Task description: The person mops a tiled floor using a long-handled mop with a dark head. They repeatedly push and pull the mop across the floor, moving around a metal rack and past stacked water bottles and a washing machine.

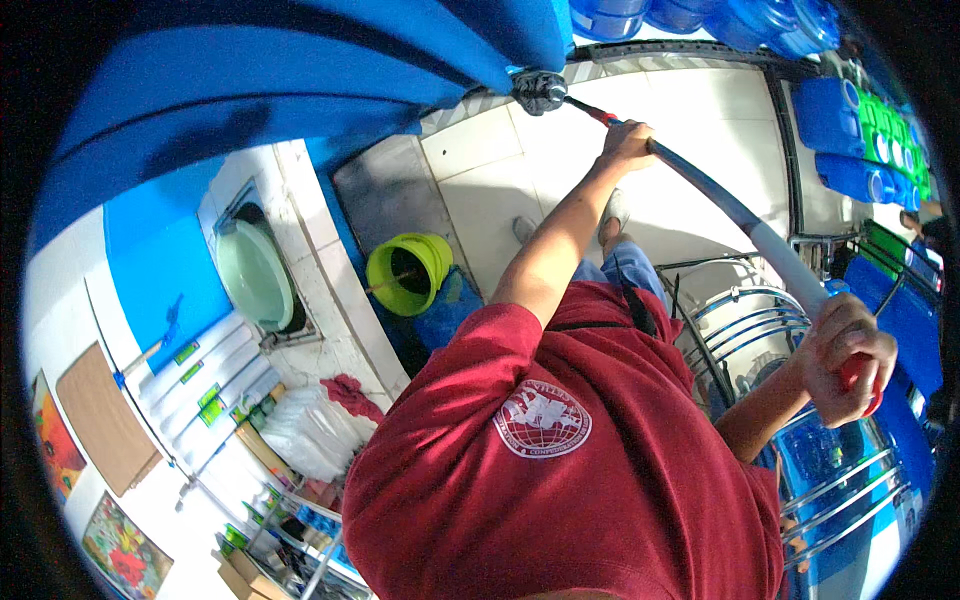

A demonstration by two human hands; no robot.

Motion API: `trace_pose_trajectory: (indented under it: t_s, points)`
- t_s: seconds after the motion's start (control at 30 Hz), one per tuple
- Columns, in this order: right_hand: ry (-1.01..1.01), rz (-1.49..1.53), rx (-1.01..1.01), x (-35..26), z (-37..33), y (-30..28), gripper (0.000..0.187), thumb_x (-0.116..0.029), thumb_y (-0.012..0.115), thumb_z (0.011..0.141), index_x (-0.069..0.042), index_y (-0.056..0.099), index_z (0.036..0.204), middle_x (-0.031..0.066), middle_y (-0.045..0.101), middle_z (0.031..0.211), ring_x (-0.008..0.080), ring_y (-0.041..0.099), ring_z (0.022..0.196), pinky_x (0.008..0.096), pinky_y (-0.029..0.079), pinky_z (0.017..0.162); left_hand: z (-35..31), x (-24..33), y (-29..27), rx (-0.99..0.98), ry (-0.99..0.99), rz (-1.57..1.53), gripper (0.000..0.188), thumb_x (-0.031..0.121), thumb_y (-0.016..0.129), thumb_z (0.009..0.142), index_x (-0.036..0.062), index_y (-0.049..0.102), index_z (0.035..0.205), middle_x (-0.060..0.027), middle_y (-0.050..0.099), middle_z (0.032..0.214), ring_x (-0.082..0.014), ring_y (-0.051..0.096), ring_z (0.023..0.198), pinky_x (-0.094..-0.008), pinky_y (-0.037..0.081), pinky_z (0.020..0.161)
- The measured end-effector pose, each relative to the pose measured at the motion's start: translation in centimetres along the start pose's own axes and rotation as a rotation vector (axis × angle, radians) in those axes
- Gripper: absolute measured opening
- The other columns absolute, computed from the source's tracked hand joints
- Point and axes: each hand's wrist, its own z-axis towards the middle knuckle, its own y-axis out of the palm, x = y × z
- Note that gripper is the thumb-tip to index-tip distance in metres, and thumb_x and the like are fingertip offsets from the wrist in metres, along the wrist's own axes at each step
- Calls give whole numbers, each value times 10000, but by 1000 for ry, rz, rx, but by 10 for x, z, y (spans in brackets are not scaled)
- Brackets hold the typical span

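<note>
A long pole with a dark, bunched, mop-like head (pixel 541 92) slants across the view. The head is at the floor's far edge, beside a large blue sheet-like surface (pixel 330 60). My left hand (pixel 628 147) is closed round the pole's lower part, just above a red fitting. Higher up, near the red end, my right hand (pixel 850 358) grips the grey-white handle (pixel 785 262). The mop's strands are too small to make out.
Pale floor tiles (pixel 700 115) lie around my feet. On the left stand a lime-green bucket (pixel 425 262) and a pale green basin (pixel 255 275). A metal rack (pixel 755 300) is close on my right, with blue water containers (pixel 830 110) beyond it.
</note>
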Motion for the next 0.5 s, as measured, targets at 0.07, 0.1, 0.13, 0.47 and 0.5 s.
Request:
trace_pose_trajectory:
  t_s: [0.07,0.1,0.13,0.47,0.5]
  points:
    - [7,52,-58,6,9,-17,273,-206,411,852,16,548,934,8,466,492,159,461,436,346,395,475,-13,1,-3,-5,-99,-15,141,229,631,687,103,658,745,-131,663,806,-334,638,823,-437,509,721]
    - [16,68,-86,9,15,-18,292,-208,406,850,21,552,960,7,467,492,156,452,431,339,383,476,-20,1,-6,-27,-147,-21,149,233,627,693,101,663,752,-137,664,810,-336,638,819,-439,509,720]
    - [36,157,-183,15,26,-16,313,-205,395,852,28,547,996,11,478,500,149,436,427,333,375,486,-31,-3,-12,-28,-215,-86,178,248,612,716,89,669,771,-152,664,830,-343,634,831,-437,508,738]
    - [15,179,1,54,-28,143,225,-103,466,768,37,550,924,22,370,487,140,338,405,348,331,467,-141,-130,-93,-112,-403,67,237,279,604,701,98,670,838,-144,672,966,-311,639,928,-421,503,791]
    - [92,167,78,59,-46,152,203,-102,477,776,36,550,907,24,379,493,141,346,410,351,336,464,-153,-149,-92,-93,-427,45,225,271,612,693,108,670,836,-137,673,960,-303,637,937,-412,504,794]
